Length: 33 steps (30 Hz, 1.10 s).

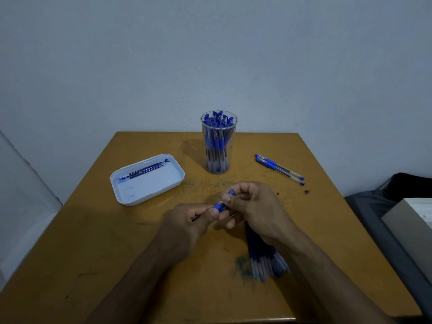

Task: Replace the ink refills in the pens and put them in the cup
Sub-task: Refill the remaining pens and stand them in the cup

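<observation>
Both hands are up over the middle of the table (117, 242), working on one pen (222, 204) between them. The left hand (187, 220) has its fingers curled in and pinches the near, lower end of the pen with thumb and forefinger. The right hand (252, 206) is curled round the far, upper end, fingertips closed on the blue cap part. The pen's long axis runs diagonally — from the left hand's fingertips up and away to the right, into the right hand's grip. Most of it is hidden by fingers, so only short blue bits show, and I can't tell which end is the tip.

Under the right wrist, on the side nearer the person, a bundle of refills (266, 258) lies on the wood, long axes running roughly away from the person, pale ends nearest and dark blue ends tucked beneath the hand.

Straight beyond the hands stands the clear cup (219, 141), upright, packed with blue pens standing cap-up. Beyond the right hand and off to its right, two spare pens (279, 169) lie side by side, touching, angled with caps far-left and other ends near-right. Beyond the left hand and out to its left sits a white tray (149, 195) — a few used refills (142, 171) lie along its far edge.
</observation>
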Available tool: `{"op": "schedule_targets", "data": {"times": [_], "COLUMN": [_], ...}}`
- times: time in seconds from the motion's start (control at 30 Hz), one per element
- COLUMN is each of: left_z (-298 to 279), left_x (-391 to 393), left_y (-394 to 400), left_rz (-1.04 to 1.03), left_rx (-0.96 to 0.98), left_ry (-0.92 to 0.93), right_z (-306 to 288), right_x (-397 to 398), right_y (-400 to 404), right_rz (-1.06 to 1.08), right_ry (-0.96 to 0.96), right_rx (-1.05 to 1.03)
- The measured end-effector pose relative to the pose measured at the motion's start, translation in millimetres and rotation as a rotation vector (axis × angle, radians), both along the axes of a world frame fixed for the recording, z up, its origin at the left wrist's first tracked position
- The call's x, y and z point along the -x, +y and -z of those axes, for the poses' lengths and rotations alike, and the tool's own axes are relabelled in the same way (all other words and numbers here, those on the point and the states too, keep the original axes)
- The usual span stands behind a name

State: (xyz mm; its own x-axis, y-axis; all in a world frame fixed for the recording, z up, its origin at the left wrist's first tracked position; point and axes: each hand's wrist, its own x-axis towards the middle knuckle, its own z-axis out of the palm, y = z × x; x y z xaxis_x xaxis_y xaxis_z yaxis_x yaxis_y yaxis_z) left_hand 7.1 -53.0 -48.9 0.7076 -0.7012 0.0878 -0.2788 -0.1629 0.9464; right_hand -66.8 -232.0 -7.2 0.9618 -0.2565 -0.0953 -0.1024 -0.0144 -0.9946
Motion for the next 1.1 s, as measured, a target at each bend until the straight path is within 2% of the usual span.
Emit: {"op": "schedule_targets", "data": {"times": [0.57,0.7,0.83,0.9,0.93,1.0,1.1], "left_z": [0,-1,-1,-2,-2,-3,-5], "left_x": [-7,-7,-3,-1,-1,-1,0], "left_y": [1,3,1,0,-1,-1,-2], "left_rz": [0.047,0.050,-0.017,-0.090,-0.132,-0.209,-0.242], "left_rx": [-0.054,-0.006,0.027,0.081,0.119,0.178,0.196], "left_ry": [-0.034,0.023,0.011,0.039,0.068,0.134,0.158], "right_z": [3,-2,-6,-3,-1,3,4], "right_x": [2,1,2,0,-2,-5,-4], "right_y": [-1,-2,4,7,7,2,4], "right_rz": [-0.017,0.012,0.064,0.141,0.199,0.314,0.251], "right_ry": [-0.011,-0.031,-0.056,-0.096,-0.123,-0.142,-0.122], "right_rx": [-0.017,-0.151,-0.151,-0.074,0.034,0.379,0.712]}}
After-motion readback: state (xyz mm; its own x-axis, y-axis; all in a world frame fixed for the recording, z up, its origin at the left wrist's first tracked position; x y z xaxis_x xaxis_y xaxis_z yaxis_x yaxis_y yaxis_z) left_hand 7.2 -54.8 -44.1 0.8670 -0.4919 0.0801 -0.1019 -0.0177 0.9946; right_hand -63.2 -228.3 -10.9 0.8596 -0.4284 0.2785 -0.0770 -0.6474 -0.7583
